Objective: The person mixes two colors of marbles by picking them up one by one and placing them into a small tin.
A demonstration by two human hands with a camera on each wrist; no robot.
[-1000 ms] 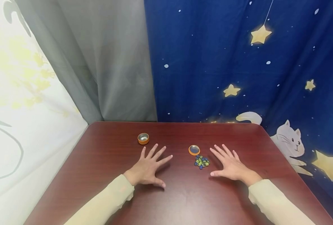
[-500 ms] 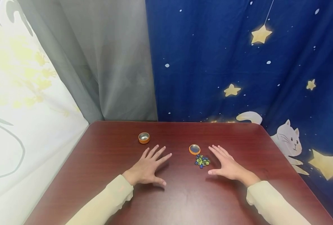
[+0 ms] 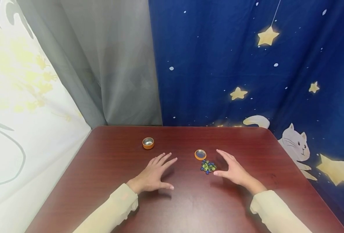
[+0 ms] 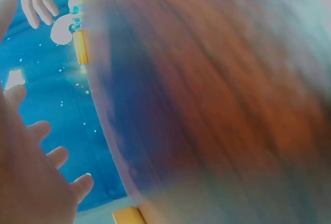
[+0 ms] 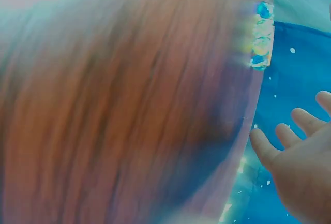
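Note:
A heap of small blue and yellow-green glass marbles (image 3: 208,166) lies right of the table's middle. Just beyond it, an orange-rimmed round lid (image 3: 200,154) rests with its hollow side up. My right hand (image 3: 234,170) hovers beside the heap, thumb apart from its outstretched fingers and the thumb tip close to the nearest marbles. Farther left, a small orange tin (image 3: 148,143) stands upright, its silvery inside showing. My left hand (image 3: 151,176) is held over the table on the near side of the tin, fingers spread and holding nothing. In the right wrist view the marbles (image 5: 262,35) show at the table's far edge.
The dark red-brown wooden table (image 3: 189,207) has rounded far corners. Behind it hang a grey curtain (image 3: 125,64) and a blue curtain (image 3: 201,64) printed with stars and a cat. A white printed cloth (image 3: 29,136) runs along the left side.
My right hand has shifted a little left toward the marbles, its fingers drawing closer together. The left hand's fingers have also come slightly nearer each other. Marbles, lid and tin stay put.

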